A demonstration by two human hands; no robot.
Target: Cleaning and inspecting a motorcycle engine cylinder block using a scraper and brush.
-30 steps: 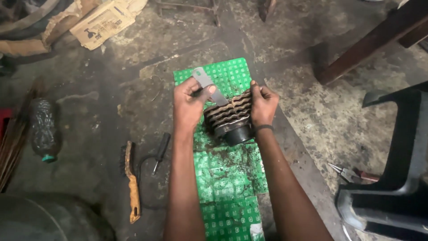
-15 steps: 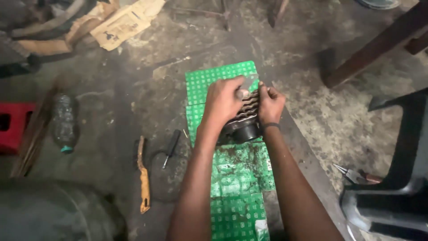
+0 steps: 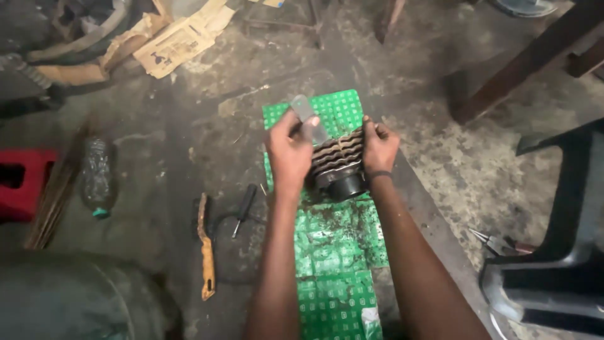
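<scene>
Finned engine cylinder [image 3: 340,165] is held at the centre of the frame, resting on a green patterned sheet [image 3: 333,252] spread over the dirty floor. At far left a plastic bottle [image 3: 95,176] lies, with a wire brush [image 3: 206,252] and a screwdriver [image 3: 242,211] further right. The left hand [image 3: 290,151] is closed around a flat grey scraper [image 3: 308,116], which has been raised clear of the fins since half a second ago, when it was pressed down low. The right hand [image 3: 379,146] is clamped on the cylinder's right side, steadying it as before.
</scene>
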